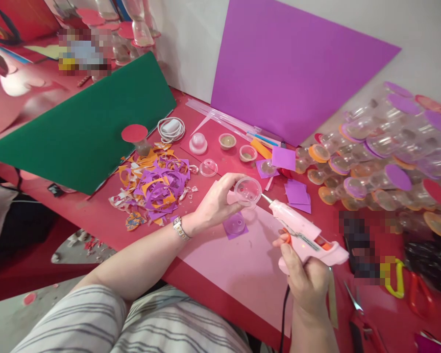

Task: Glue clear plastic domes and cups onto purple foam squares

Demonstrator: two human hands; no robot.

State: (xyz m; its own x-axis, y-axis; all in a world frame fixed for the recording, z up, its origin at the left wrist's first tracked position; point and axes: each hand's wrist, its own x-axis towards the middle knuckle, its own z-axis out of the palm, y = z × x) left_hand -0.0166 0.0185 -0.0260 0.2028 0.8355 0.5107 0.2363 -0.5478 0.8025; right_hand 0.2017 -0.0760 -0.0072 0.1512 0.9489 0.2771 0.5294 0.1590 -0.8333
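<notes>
My left hand grips a small clear plastic cup by its side, with the round opening or base turned toward me. In my right hand is a pink hot glue gun, a finger at its orange trigger. The gun's metal nozzle points at the cup's rim, touching or very near it; I cannot tell which. Below the cup, a purple square with a clear plastic dome on it lies on a pink sheet.
A heap of purple and orange scraps lies left. Beyond are sand-filled cups, a clear lid and purple squares. Stacked hourglass shapes crowd the right, near scissors. A green board and purple board stand behind.
</notes>
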